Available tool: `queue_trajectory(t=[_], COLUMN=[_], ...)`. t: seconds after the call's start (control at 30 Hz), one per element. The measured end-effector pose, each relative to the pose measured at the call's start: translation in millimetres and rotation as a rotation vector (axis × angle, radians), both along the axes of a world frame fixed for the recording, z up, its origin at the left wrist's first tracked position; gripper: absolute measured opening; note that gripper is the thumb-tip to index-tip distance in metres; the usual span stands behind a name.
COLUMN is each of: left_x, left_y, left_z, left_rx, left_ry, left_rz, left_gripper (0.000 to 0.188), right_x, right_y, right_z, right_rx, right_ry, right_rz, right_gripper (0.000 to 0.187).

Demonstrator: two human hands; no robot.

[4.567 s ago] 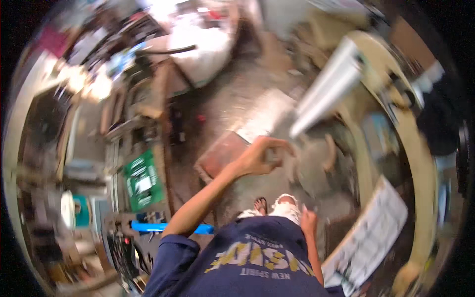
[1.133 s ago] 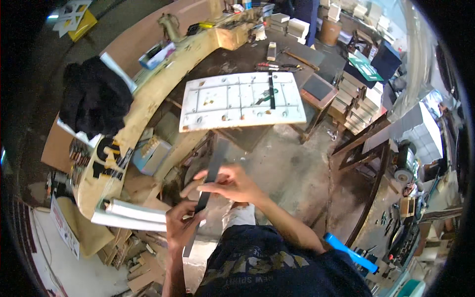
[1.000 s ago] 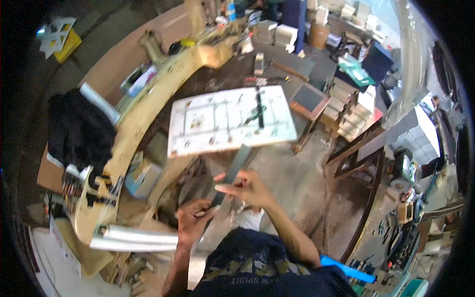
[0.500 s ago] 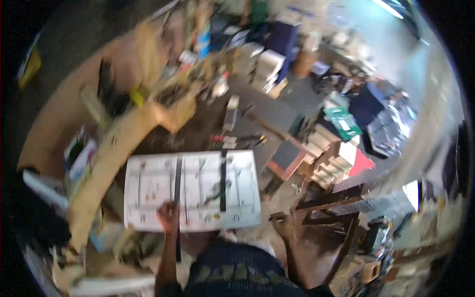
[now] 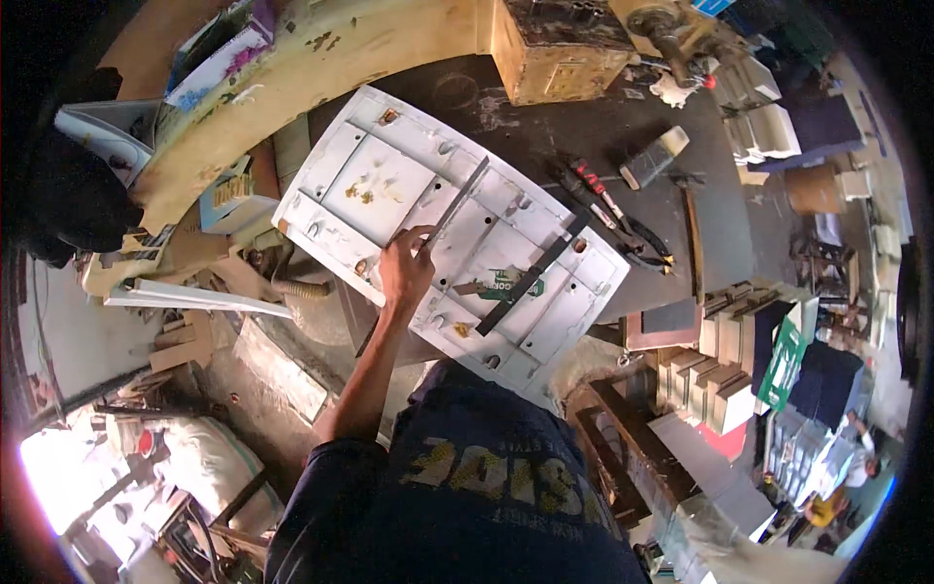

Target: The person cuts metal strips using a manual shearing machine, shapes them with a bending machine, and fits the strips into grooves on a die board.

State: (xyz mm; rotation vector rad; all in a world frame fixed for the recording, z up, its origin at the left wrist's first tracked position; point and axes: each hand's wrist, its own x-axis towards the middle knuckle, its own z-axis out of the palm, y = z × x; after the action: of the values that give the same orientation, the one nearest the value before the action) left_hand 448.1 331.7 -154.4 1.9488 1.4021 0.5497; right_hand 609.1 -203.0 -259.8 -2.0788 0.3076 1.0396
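A white ribbed panel (image 5: 365, 180) with small holes and brown smudges lies tilted on the dark table. My left hand (image 5: 407, 268) is over its near left part, fingers pinched on a thin dark strip (image 5: 462, 200). The strip slants across the panel, and a dark end shows below the hand, past the panel's near edge. A second black strip (image 5: 535, 274) lies across the panel's right part, beside a green patch (image 5: 513, 284). My right hand is out of view.
Red-handled pliers (image 5: 601, 195), a dark-handled tool (image 5: 647, 243) and a grey-and-cream block (image 5: 654, 158) lie right of the panel. A worn wooden box (image 5: 564, 58) stands at the table's back. Stacked pale blocks (image 5: 715, 384) are at the right; a curved yellowish board (image 5: 292, 88) borders the left.
The view has swung, so the panel appears larger and slanted. My left hand remains on the thin dark strip. My right hand, earlier beside the panel's near right corner, has left the view.
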Motion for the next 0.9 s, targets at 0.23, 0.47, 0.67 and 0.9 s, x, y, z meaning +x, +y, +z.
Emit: queue_trajectory(t=[0.23, 0.47, 0.67, 0.9], left_x=[10, 16, 13, -41], left_y=[-10, -2, 10, 27], left_z=[-7, -6, -1, -93], left_rx=[0.026, 0.051, 0.045, -0.052], left_ry=[-0.006, 0.079, 0.107, -0.262], left_rz=[0.038, 0.036, 0.004, -0.163], left_gripper=[0.027, 0.026, 0.033, 0.038], right_x=[67, 36, -10, -64], right_y=[30, 5, -8, -85], right_z=[7, 5, -11, -60], right_rx=[0.038, 0.017, 0.044, 0.568], right_ry=[-0.057, 0.028, 0.125, 0.117], right_rz=[0.088, 0.036, -0.001, -0.195], right_gripper=[0.031, 0.034, 0.037, 0.031])
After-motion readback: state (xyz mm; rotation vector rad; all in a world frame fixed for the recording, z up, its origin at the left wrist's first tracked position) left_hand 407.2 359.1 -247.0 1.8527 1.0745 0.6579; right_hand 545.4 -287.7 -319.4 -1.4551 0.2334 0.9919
